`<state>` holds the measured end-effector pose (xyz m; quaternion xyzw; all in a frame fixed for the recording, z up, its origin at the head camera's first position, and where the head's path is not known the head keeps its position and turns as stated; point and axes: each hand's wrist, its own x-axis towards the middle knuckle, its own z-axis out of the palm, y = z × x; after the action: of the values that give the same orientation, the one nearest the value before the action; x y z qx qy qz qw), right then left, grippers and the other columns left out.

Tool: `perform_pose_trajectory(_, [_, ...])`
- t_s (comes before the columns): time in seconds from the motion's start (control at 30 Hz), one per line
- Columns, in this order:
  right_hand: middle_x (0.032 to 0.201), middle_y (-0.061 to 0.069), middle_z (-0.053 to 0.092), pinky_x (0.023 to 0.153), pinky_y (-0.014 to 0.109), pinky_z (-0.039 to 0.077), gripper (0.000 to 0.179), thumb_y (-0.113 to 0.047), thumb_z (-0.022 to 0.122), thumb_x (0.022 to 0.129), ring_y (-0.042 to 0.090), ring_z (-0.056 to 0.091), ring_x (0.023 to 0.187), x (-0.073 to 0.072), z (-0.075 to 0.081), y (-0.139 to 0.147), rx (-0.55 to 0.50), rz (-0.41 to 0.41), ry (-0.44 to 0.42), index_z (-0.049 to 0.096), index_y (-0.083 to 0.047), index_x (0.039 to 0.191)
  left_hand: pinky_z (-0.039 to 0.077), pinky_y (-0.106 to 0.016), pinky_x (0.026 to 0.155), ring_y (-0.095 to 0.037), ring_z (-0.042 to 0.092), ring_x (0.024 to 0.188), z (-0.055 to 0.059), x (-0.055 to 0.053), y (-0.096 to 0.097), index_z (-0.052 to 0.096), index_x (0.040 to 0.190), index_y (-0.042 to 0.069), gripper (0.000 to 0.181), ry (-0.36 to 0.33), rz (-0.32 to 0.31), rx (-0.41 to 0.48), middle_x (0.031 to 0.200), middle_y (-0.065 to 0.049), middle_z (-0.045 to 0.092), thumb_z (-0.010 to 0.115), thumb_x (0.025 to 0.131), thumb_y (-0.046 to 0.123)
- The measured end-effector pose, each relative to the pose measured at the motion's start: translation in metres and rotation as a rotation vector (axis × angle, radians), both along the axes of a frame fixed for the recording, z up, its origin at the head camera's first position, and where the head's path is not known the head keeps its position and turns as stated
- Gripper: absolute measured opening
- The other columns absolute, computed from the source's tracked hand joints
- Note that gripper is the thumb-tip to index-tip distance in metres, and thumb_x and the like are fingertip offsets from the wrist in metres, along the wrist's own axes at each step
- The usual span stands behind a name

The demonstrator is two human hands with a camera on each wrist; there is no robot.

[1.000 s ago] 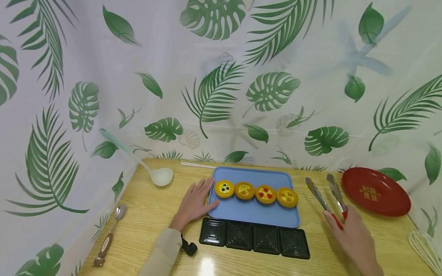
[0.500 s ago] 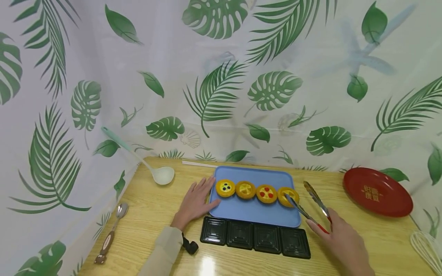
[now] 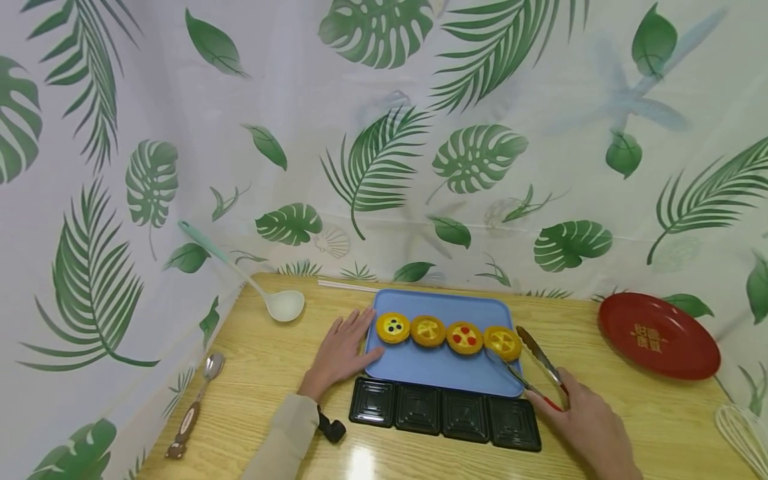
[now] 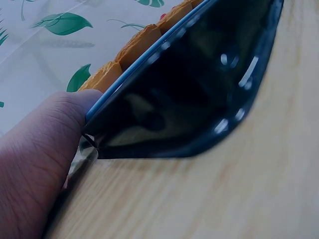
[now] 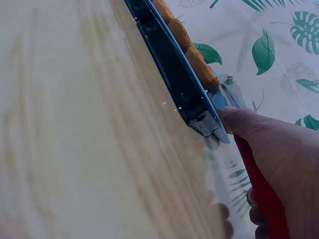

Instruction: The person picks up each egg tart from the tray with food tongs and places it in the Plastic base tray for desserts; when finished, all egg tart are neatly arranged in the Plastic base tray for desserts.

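Observation:
My right hand (image 3: 591, 423) holds metal tongs (image 3: 543, 360) with red handles. The tongs' arms are spread on either side of the rightmost egg tart (image 3: 503, 343), one tip over the tray in front of it and the other at its right. Several tarts stand in a row on a blue tray (image 3: 444, 377); one bears dark dots, another red pieces. My left hand (image 3: 339, 353) lies with fingers extended at the tray's left edge, and its thumb (image 4: 55, 134) reaches onto the rim in the left wrist view.
Black square moulds (image 3: 418, 408) line the tray's front. A red oval plate (image 3: 660, 337) and a whisk (image 3: 744, 437) are at the right. Leftward are a ladle (image 3: 285, 306), a brown-handled spoon (image 3: 191, 417) and chopsticks (image 3: 345, 286). A leaf-print curtain (image 3: 384, 167) hangs behind.
My right hand has moved left with the tongs, from the table beside the plate to the rightmost tart, bringing their arms to its two sides. My left hand stays at the tray.

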<state>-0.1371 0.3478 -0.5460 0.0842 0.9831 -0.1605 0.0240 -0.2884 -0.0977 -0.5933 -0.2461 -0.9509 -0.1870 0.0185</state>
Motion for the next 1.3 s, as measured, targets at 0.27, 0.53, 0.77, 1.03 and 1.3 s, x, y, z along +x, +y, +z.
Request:
perform_pose_trajectory(0.27, [0.091, 0.019, 0.064, 0.068, 0.06, 0.055, 0.102, -0.084, 0.058, 0.086, 0.037, 0.066, 0.084, 0.0018, -0.0055, -0.003, 0.001, 0.008, 0.067, 0.05, 0.0, 0.144, 0.014, -0.053, 0.129, -0.028, 0.02, 0.16, 0.002, 0.0017, 0.0002, 0.02, 0.169, 0.018, 0.091, 0.012, -0.004, 0.006, 0.174, -0.001, 0.022, 0.044, 0.099, 0.071])
perform_pose_trajectory(0.53, [0.077, 0.006, 0.055, 0.065, 0.056, 0.054, 0.1, -0.083, 0.058, 0.086, 0.031, 0.064, 0.08, 0.0017, -0.0064, -0.005, -0.001, 0.014, 0.073, 0.052, -0.001, 0.143, 0.013, -0.051, 0.129, -0.025, 0.017, 0.161, 0.0011, -0.0004, 0.0014, 0.017, 0.17, 0.021, 0.091, 0.004, 0.005, -0.012, 0.174, 0.003, 0.018, 0.042, 0.099, 0.073])
perform_pose_trajectory(0.77, [0.081, 0.011, 0.061, 0.068, 0.058, 0.055, 0.105, -0.084, 0.057, 0.087, 0.036, 0.067, 0.084, 0.0016, -0.0059, -0.0061, 0.006, 0.003, 0.059, 0.053, 0.003, 0.144, 0.013, -0.052, 0.129, -0.025, 0.018, 0.161, 0.0012, -0.0002, 0.0011, 0.018, 0.169, 0.02, 0.09, 0.006, -0.001, -0.008, 0.174, 0.003, 0.019, 0.044, 0.1, 0.071])
perform_pose_trajectory(1.03, [0.074, 0.008, 0.056, 0.066, 0.059, 0.055, 0.1, -0.082, 0.058, 0.088, 0.036, 0.067, 0.082, 0.0037, -0.003, -0.0084, 0.005, 0.006, 0.087, 0.056, 0.001, 0.143, 0.013, -0.051, 0.129, -0.025, 0.017, 0.161, 0.0003, -0.0011, 0.0003, 0.016, 0.169, 0.022, 0.09, 0.002, 0.0, -0.025, 0.174, 0.004, 0.017, 0.042, 0.1, 0.072])
perform_pose_trajectory(1.3, [0.067, 0.004, 0.041, 0.06, 0.052, 0.053, 0.095, -0.08, 0.057, 0.09, 0.028, 0.062, 0.074, 0.0039, -0.003, -0.0095, 0.017, 0.012, 0.096, 0.056, 0.0, 0.143, 0.014, -0.052, 0.129, -0.027, 0.018, 0.161, 0.0014, -0.0003, -0.0006, 0.018, 0.169, 0.02, 0.09, 0.007, -0.004, -0.012, 0.174, 0.003, 0.019, 0.043, 0.1, 0.071])
